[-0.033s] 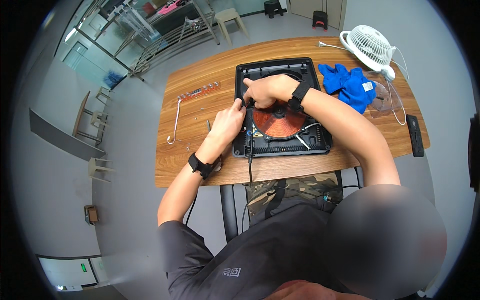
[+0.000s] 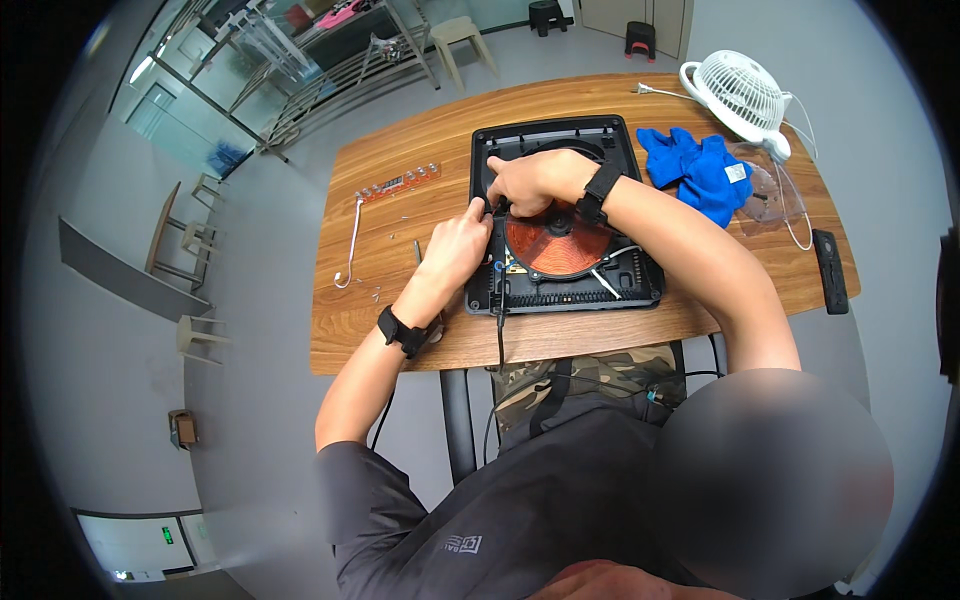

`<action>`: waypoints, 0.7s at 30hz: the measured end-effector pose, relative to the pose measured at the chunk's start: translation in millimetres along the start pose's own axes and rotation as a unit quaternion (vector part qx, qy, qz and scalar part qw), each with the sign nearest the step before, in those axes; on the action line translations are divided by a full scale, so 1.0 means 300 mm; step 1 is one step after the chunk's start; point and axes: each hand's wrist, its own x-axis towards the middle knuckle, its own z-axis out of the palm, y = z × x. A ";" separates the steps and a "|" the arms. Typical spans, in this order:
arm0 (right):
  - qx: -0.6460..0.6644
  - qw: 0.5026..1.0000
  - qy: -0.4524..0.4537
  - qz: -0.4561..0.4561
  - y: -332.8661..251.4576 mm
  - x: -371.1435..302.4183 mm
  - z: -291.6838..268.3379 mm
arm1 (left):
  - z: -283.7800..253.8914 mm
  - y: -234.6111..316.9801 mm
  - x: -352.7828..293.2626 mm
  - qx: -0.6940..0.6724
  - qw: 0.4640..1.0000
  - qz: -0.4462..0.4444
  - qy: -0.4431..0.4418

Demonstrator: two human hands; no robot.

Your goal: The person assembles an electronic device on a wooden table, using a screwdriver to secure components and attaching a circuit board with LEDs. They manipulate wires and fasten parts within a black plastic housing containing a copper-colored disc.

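Opened induction cooker base [image 2: 560,215]: black square housing, lid off, lying flat near the middle of the wooden tabletop [image 2: 400,330], close to its near edge. Copper coil disc [image 2: 560,245] exposed at its centre; a black cord leaves the near left corner and hangs over the table edge.

Left hand [image 2: 455,250]: rests at the housing's left rim, index finger stretched out and touching the rim; grip loose, grasping nothing visible. Black band on the wrist.

Right hand [image 2: 530,180]: reaches across over the coil's far left side, fingers curled down into the housing, close to the left index finger; whether its grip encloses anything cannot be told. Black wristband.

Also on the tabletop: blue cloth [image 2: 695,170] just right of the housing; white fan [image 2: 740,95] at the far right; thin circuit strip [image 2: 398,183] and white cable [image 2: 350,245] to the left; black remote-like bar [image 2: 828,270] at the right edge.
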 end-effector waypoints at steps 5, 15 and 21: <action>0.001 0.999 0.025 -0.028 0.002 -0.017 -0.001 | 0.012 -0.008 -0.002 0.013 1.000 -0.002 -0.001; -0.016 1.000 0.000 0.001 -0.001 -0.003 -0.005 | 0.019 -0.012 0.004 -0.002 1.000 -0.003 0.020; -0.032 0.999 0.001 0.001 -0.030 -0.014 -0.003 | 0.038 -0.014 0.005 -0.009 1.000 -0.010 0.010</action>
